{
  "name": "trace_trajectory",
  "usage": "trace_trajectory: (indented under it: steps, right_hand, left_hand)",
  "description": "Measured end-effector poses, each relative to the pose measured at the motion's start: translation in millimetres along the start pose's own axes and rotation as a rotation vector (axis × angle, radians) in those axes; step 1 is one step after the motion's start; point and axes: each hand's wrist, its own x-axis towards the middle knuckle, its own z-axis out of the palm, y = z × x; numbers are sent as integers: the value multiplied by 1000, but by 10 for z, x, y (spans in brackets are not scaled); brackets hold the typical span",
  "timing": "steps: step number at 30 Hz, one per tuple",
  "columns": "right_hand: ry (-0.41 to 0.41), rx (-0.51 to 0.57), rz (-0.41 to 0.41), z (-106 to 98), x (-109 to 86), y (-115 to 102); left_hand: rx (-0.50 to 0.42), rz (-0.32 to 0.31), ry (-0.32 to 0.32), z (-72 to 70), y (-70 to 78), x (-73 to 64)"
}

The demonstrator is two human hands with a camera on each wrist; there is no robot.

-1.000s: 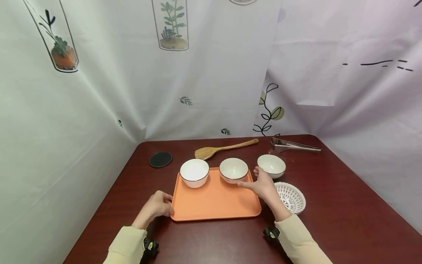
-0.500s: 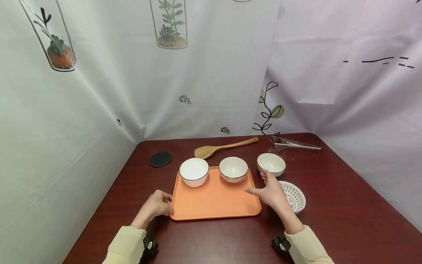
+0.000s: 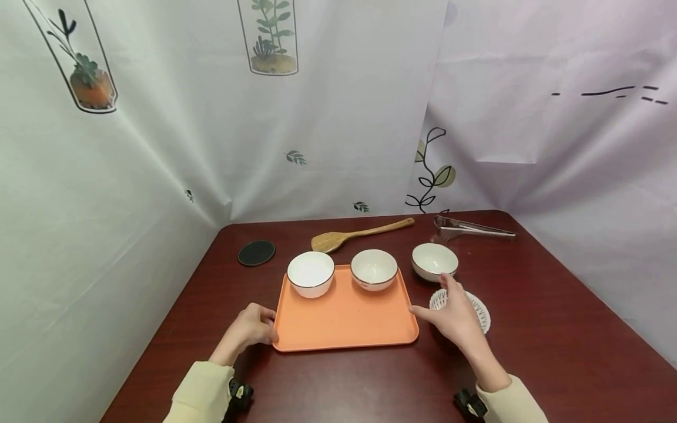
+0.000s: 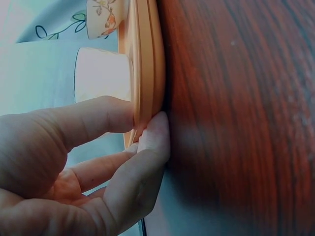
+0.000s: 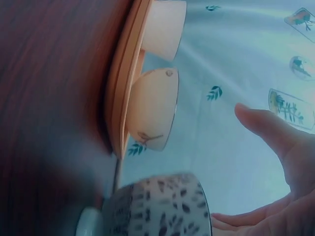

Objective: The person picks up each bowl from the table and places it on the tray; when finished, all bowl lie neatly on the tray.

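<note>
Left grip [image 3: 251,326] pinching the near-left rim of an orange tray [image 3: 344,322], which lies flat just to its right; right grip [image 3: 456,316] spread and holding nothing, above a white openwork basket [image 3: 482,312]. The work appears partway along: a left bowl [image 3: 311,275] and a middle bowl [image 3: 373,270] stand upright on the tray's far side, between and beyond the two grips. A third bowl [image 3: 433,262], off the tray and just beyond the right grip's fingers, seems the part left undone; the basket's role cannot be told. The desk [image 3: 338,388] under both grips is dark red-brown, glossy and wood-grained. Along its far side, beyond the grips, lie a black disc [image 3: 256,253], a wooden spatula [image 3: 359,235] and metal tongs [image 3: 473,227]. Pale cloth [image 3: 338,117] printed with leaves and jarred plants hangs behind and at either side.
</note>
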Motion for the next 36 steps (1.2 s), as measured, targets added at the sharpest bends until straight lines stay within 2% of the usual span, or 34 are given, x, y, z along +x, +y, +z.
trace_trajectory:
  steps: [11,18,25,36]
  right_hand:
    - [65,-83,-2,-227,-104,228]
    - [-12,-148,-12,-358,-83,366]
    - [-89,-181,-11,-350,-85,506]
    - [-154,-212,-2,-347,-46,554]
  left_hand:
    - [-14,0,0,10,-7,0]
    - [-1,2,-7,-8,-1,8]
    - [-8,7,-9,0,0,7]
    - [2,-3,-6,-9,-23,21]
